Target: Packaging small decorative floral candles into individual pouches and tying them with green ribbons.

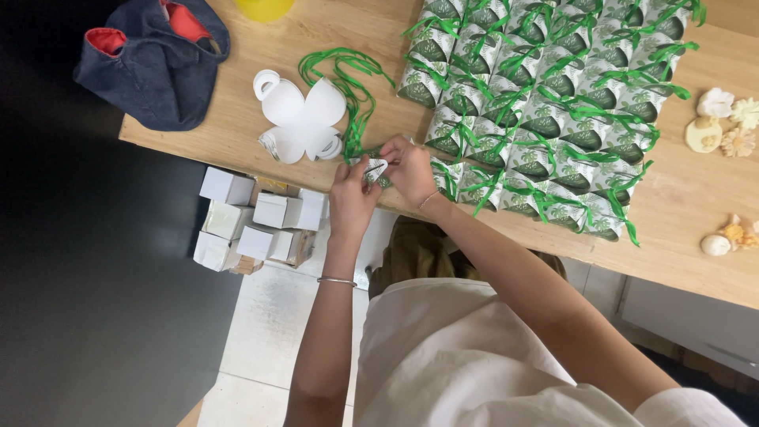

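My left hand [350,194] and my right hand [410,168] meet at the table's near edge, both pinching a small white-and-green folded paper favour box [375,169]. A green ribbon [353,95] trails from the box up across the wood. Beside my left hand lies a flat, unfolded white paper box blank [301,119] with petal-shaped flaps. To the right of my hands, several finished green leaf-print boxes tied with green ribbon [545,103] stand in rows.
The wooden table [237,119] carries a dark denim bag with red lining [158,59] at the left and small shell-like decorations [723,122] at the right. Below the table edge, white cartons [257,221] sit on a tiled floor.
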